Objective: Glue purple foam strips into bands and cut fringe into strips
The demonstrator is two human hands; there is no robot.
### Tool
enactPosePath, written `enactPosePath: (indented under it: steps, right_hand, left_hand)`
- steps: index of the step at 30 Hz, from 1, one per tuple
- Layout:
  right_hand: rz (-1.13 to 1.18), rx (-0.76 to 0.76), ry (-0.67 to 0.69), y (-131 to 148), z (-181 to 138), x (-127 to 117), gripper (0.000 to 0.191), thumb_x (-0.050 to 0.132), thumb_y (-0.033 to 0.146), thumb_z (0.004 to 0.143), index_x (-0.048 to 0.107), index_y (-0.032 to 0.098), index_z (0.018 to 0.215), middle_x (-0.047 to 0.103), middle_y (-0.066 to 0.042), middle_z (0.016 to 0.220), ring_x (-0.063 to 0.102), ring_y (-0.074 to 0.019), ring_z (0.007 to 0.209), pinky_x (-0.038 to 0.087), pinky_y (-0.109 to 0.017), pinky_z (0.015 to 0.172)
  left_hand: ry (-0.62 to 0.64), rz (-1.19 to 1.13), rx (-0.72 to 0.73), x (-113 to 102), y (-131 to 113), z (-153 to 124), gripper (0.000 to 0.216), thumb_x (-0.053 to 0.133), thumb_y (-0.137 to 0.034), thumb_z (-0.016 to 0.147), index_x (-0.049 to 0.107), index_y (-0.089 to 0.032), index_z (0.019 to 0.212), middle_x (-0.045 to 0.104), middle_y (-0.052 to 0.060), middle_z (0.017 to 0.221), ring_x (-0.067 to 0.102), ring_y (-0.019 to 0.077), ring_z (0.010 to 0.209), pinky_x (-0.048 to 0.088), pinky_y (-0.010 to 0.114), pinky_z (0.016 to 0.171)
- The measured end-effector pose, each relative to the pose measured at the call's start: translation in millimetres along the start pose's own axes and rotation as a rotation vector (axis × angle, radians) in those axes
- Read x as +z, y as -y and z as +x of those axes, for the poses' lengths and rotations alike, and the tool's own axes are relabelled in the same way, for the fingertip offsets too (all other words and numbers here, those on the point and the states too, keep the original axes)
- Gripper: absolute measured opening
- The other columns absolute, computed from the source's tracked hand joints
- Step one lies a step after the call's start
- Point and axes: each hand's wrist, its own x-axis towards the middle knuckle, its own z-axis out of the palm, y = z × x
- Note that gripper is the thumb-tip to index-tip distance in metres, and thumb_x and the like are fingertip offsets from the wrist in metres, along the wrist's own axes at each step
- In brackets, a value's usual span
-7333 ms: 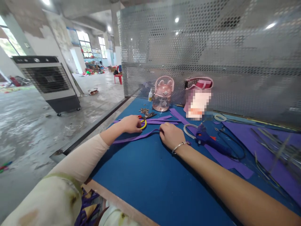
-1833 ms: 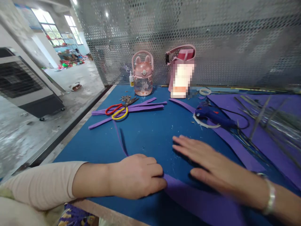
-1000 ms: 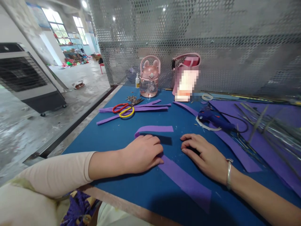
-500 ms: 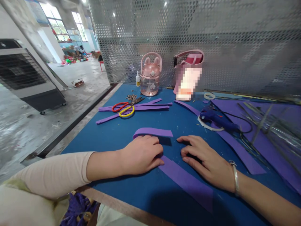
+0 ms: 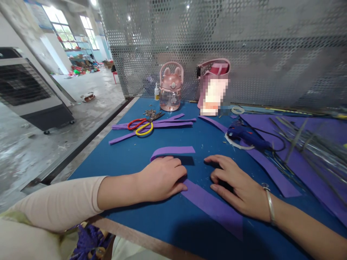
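A long purple strip, looking like craft foam, runs under my left hand. The fingers of that hand are curled and pressed down on it, thumb along its near edge. Beyond the knuckles, the strip's far end bends back over to the right and stands off the blue tabletop, casting a shadow. To the right of it, my right hand is low over the table with fingers bent but apart, and no object shows in it. A bracelet circles the right wrist.
Scissors with red and yellow handles lie on narrow purple strips. A blue glue gun with a cord rests at right, near purple sheets. A pink bottle and a blurred-out upright phone-like object stand before the perforated metal panel.
The whole view has shifted slightly left. My left hand stays on the strip, and my right hand keeps nearly the same pose, a touch farther from the strip's raised end.
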Motion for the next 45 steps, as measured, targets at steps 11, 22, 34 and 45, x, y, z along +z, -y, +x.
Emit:
enactPosePath:
  steps: [11, 22, 34, 45]
  right_hand:
    - [-0.09, -0.031, 0.125, 11.4, 2.7, 3.9, 0.032, 0.042, 0.015, 0.085, 0.059, 0.024, 0.111, 0.034, -0.009, 0.152, 0.024, -0.0272, 0.141, 0.032, -0.055, 0.106]
    - [-0.184, -0.168, 0.322, 5.5, 4.6, -3.0, 0.05, 0.047, 0.033, 0.09, 0.043, 0.03, 0.14, 0.045, -0.009, 0.146, 0.039, -0.0316, 0.134, 0.036, -0.062, 0.101]
    - [-0.255, -0.024, 0.261, -24.0, 1.1, -10.3, 0.049, 0.037, 0.04, 0.095, 0.044, 0.025, 0.141, 0.051, -0.01, 0.141, 0.046, -0.0275, 0.13, 0.041, -0.056, 0.101]
    - [-0.215, -0.06, 0.052, 9.1, 15.2, -4.4, 0.033, 0.041, 0.025, 0.095, 0.068, 0.018, 0.077, 0.066, -0.005, 0.075, 0.061, -0.015, 0.067, 0.05, -0.027, 0.062]
  left_hand:
    - [0.044, -0.051, 0.01, -0.9, -4.5, -4.2, 0.032, 0.056, -0.046, 0.088, 0.062, -0.018, 0.102, 0.061, 0.005, 0.093, 0.057, 0.0218, 0.087, 0.046, 0.035, 0.078]
    - [0.018, -0.025, -0.062, 3.1, -8.6, -5.4, 0.027, 0.051, -0.042, 0.091, 0.06, -0.016, 0.093, 0.064, 0.005, 0.087, 0.06, 0.0215, 0.082, 0.046, 0.034, 0.074]
    - [0.063, 0.013, -0.152, 0.0, -9.7, -6.2, 0.03, 0.053, -0.046, 0.089, 0.058, -0.017, 0.095, 0.067, 0.005, 0.087, 0.063, 0.0229, 0.081, 0.048, 0.033, 0.069]
    - [0.094, 0.019, -0.182, -5.3, -12.7, -5.1, 0.027, 0.055, -0.043, 0.089, 0.059, -0.017, 0.095, 0.068, 0.005, 0.086, 0.065, 0.0242, 0.08, 0.049, 0.034, 0.067]
